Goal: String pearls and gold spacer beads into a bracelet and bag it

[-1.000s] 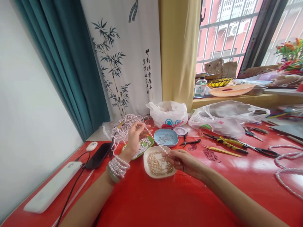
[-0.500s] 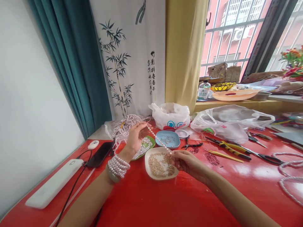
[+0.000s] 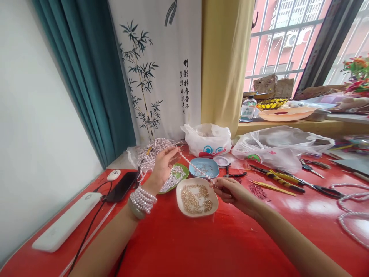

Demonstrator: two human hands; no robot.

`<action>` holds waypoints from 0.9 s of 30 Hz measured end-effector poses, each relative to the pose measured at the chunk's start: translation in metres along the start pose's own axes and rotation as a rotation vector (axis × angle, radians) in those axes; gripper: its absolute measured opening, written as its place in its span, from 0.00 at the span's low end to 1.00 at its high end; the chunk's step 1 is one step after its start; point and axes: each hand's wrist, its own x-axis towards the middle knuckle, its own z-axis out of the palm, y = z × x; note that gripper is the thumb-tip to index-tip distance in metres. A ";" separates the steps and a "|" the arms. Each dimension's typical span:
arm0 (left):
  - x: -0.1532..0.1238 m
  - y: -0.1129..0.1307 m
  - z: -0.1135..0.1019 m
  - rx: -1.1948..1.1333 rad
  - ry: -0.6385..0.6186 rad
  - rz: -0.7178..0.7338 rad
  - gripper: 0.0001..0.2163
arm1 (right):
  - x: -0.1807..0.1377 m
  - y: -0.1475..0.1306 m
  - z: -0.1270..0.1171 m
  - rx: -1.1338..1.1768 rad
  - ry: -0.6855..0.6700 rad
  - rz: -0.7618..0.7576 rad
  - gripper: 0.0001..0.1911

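A string of pale pink beads is stretched between my two hands. My left hand pinches its upper end, and bead strands circle that wrist. Lower down, my right hand grips the other end with closed fingertips, above the right rim of a cream dish of gold beads. A green dish with white beads lies beneath and beside my left hand, partly hidden by it. Behind the cream dish sits a blue dish with small bits in it. A heap of pink bead strands lies behind my left hand.
Black pliers, yellow tweezers, yellow-handled pliers and scissors lie to the right. Two plastic bags stand behind. On the left are a phone and a white power bank with a cable. Bead loops lie far right.
My right hand has moved slightly right, drawing the bead string straighter and away from the cream dish. My left hand stays nearly in place. The view has shifted a little.
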 end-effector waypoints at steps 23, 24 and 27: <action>-0.002 0.001 0.003 -0.114 -0.039 -0.060 0.06 | 0.000 0.004 0.005 -0.208 0.068 0.022 0.08; -0.004 0.001 0.005 -0.122 -0.043 -0.064 0.06 | 0.001 0.005 0.004 -0.210 0.072 0.024 0.08; -0.008 0.002 0.009 -0.143 -0.053 -0.068 0.06 | 0.003 0.008 0.003 -0.208 0.072 0.035 0.07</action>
